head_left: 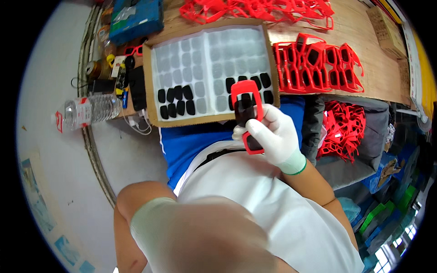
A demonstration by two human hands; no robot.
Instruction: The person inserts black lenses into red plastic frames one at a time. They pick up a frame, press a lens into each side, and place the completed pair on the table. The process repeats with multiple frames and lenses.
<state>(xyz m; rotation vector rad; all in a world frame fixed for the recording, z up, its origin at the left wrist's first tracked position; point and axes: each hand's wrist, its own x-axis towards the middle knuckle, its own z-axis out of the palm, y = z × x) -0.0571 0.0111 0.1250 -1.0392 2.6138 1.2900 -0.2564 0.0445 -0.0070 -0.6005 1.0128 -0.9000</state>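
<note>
A pair of red-framed sunglasses (253, 146) with dark lenses is held upright in my right hand (277, 136), in front of my lap. That hand wears a white glove with a green cuff; its thumb lies across the middle of the frame and the fingers close behind. Just beyond is a shallow cardboard tray (207, 122) with a white pocketed liner, where dark lenses (176, 108) sit in the nearer pockets. My left arm (205, 236) is bent close to the camera and smeared by motion, with a pale green-white patch of glove; its fingers cannot be made out.
Rows of red sunglasses (314, 68) stand on the wooden table (355, 27), and more red frames (259, 10) lie along its far side. At my right, a grey-lined bin (371, 136) holds red frames. A water bottle (91, 110) and a blue box (136, 20) are at left.
</note>
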